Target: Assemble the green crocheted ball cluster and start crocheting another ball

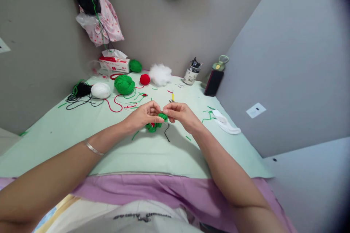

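Both my hands meet over the middle of the pale green table (82, 131). My left hand (143, 114) and my right hand (179, 113) pinch a small green crocheted piece (157, 122) with a bit of red in it. Fingers of both hands are closed on it. A black yarn strand (166, 134) hangs from the piece onto the table. A thin bracelet circles my left wrist.
Behind the hands lie green yarn balls (124, 84), a red ball (144, 79), a white ball (100, 90), black yarn (80, 90), white stuffing (160, 74) and a tissue box (115, 63). A jar (191, 74), a dark phone-like item (213, 83) and white cloth (226, 123) sit right.
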`<act>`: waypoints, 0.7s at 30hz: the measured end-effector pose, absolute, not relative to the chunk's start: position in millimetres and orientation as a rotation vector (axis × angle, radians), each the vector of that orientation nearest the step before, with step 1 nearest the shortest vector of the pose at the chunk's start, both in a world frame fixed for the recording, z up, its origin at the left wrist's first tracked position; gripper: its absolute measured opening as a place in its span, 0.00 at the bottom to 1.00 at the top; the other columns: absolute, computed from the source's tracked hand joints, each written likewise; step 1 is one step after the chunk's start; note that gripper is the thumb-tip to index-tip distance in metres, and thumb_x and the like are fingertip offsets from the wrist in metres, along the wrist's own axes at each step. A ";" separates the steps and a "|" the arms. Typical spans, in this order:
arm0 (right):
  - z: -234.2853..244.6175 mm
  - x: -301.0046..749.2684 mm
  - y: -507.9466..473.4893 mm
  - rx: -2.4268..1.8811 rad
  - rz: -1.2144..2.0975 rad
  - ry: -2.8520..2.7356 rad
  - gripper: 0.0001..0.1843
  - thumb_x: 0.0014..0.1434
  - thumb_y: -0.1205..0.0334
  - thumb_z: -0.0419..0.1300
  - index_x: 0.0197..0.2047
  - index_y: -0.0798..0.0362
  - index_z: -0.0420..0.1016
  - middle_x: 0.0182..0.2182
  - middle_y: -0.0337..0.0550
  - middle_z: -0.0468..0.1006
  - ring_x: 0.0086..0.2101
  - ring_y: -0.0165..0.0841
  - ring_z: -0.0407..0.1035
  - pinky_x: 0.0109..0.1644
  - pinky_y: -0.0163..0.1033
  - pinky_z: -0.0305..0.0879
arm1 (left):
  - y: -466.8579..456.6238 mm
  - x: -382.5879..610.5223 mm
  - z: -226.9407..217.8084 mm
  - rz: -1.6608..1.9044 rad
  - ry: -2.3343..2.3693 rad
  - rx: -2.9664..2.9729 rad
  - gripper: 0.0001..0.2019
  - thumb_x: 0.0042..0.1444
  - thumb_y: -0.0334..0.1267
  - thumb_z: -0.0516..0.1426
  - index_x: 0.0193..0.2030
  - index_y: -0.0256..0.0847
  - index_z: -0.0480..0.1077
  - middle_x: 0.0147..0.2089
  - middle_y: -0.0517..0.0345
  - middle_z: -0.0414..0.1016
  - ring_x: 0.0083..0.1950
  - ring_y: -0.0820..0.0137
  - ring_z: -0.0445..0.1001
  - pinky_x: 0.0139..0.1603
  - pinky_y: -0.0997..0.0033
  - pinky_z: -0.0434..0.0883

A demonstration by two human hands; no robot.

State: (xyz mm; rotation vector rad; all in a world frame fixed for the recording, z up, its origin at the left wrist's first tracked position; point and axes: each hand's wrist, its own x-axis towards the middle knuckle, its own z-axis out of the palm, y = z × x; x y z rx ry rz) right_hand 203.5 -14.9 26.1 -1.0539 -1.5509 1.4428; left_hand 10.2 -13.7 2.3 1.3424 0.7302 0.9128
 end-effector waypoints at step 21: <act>11.6 195.5 -5.5 -0.961 1.609 -1.112 0.18 0.41 0.53 0.76 0.29 0.55 0.77 0.25 0.36 0.71 0.25 0.23 0.57 0.26 0.32 0.50 | -10.0 9.7 -2.9 0.970 0.698 1.435 0.13 0.50 0.41 0.68 0.39 0.41 0.72 0.36 0.59 0.77 0.37 0.71 0.74 0.36 0.71 0.68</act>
